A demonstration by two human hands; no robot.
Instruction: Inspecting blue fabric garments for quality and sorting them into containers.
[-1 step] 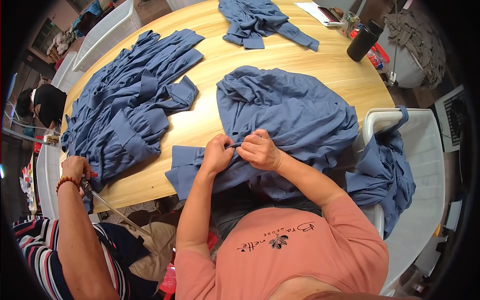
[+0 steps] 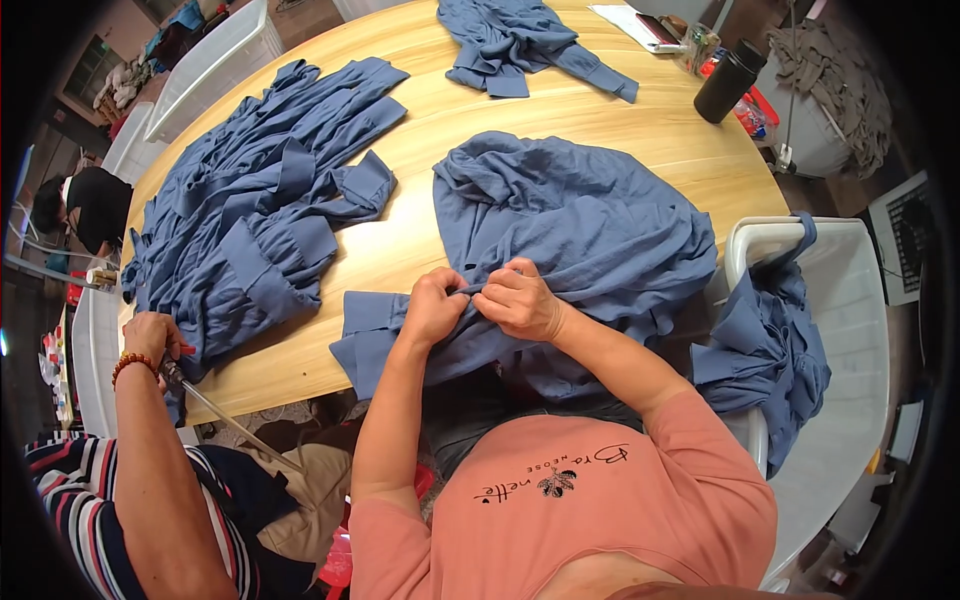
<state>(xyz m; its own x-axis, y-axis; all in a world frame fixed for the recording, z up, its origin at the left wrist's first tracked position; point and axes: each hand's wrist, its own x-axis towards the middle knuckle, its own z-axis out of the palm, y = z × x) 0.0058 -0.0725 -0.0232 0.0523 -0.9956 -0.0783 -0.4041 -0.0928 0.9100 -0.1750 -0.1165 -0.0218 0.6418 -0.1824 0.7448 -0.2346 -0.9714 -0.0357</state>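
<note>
Head view. Blue garment spread at near edge of wooden table, hem draping off toward lap. Left hand clenched on a fold of it; right hand pinching same fold, fingertips meeting left's. Apparent step: working a seam or fastening at near edge. Next move likely calls for steady cloth tension and fine finger work. Garment pile at left edge; black bottle at far right corner.
</note>
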